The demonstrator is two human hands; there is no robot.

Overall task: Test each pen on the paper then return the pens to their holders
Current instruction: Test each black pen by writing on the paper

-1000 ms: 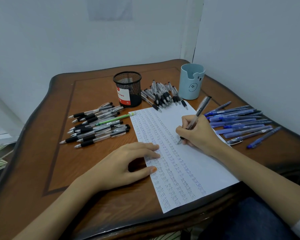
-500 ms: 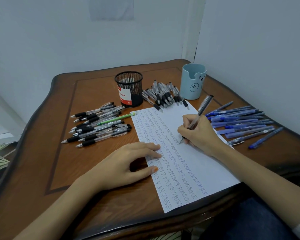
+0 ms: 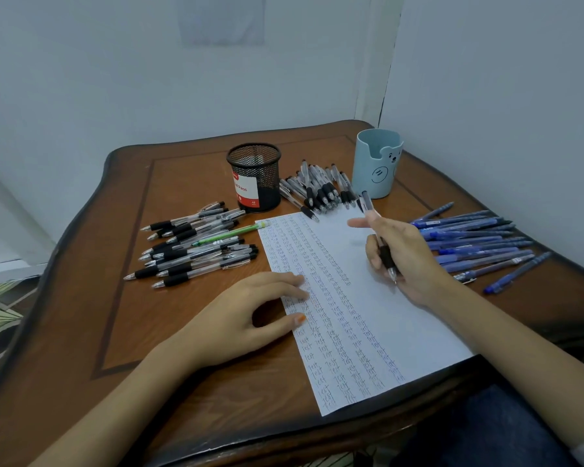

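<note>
A white paper (image 3: 361, 318) covered with rows of small written words lies on the wooden table (image 3: 189, 332). My right hand (image 3: 405, 257) holds a clear pen with a black grip (image 3: 380, 244) above the paper's right side, tip pointing down toward me, index finger stretched out. My left hand (image 3: 250, 315) rests flat on the paper's left edge. A black mesh holder (image 3: 255, 176) and a light blue bear holder (image 3: 378, 163) stand at the back.
Black-grip pens lie in a heap at left (image 3: 196, 244), with one green pen (image 3: 230, 234) among them. More black pens (image 3: 321, 190) lie between the holders. Blue pens (image 3: 476, 241) are spread at right. Walls close in behind and to the right.
My right hand has lifted the pen's tip off the paper and turned, with the index finger now extended. My left hand has stayed on the paper.
</note>
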